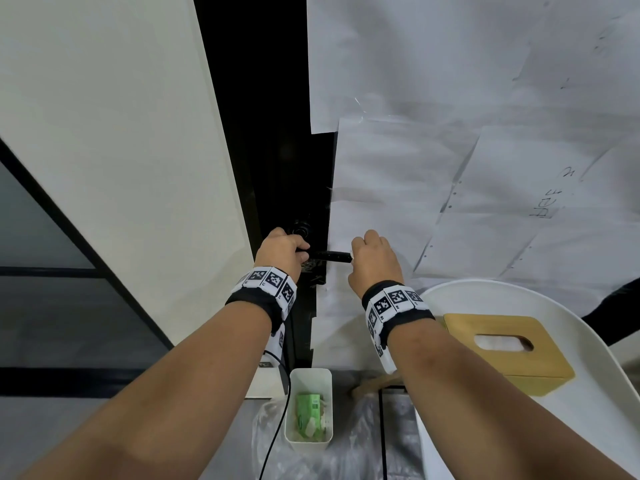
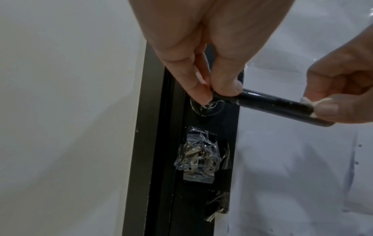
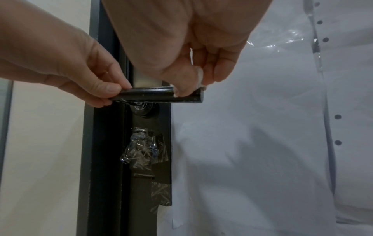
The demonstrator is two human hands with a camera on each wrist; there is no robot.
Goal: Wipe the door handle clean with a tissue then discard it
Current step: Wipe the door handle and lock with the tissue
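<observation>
**Both hands on the door handle**

Nearest, below the door handle, a white bin stands on the floor; a tissue box rests on a white seat to the handle's right. The left hand pinches the handle's pivot end between thumb and fingers. The right hand curls round a wadded tissue, pressing it against the handle's free end. Behind, paper sheets cover the door.

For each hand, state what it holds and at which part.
The left hand pinches the door handle at its pivot end. The right hand pinches a tissue against the handle's free end.
</observation>
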